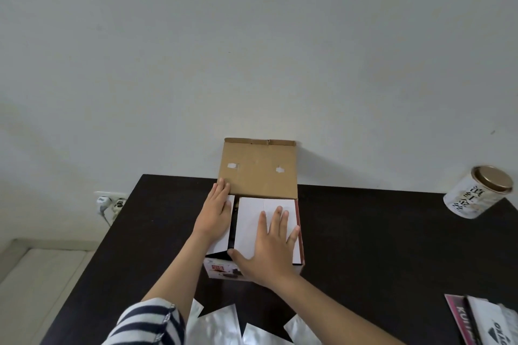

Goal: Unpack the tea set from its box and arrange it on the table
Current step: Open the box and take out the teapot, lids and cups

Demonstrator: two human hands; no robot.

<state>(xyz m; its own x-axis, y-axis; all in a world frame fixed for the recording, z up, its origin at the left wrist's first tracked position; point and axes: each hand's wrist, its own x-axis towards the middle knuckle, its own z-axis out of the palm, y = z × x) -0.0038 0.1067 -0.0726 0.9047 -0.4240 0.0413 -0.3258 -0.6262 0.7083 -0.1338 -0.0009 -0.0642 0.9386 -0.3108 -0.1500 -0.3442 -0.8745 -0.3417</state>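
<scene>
Black table (pixel 364 246) against pale wall (pixel 252 36), socket (pixel 110 203) alongside

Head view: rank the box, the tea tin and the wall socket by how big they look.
1. Box, flap up, largest.
2. Tea tin, at the table's far right edge.
3. Wall socket, smallest, though it sits beyond the table, so its true size is unsure.

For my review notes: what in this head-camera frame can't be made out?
- Tea set: hidden inside the box by white inner flaps under the left hand and right hand.
- Silver pouches: cut off by the bottom edge.
- Booklets: cut off at the bottom-right corner.
- Tin: label print too distorted to read.
</scene>
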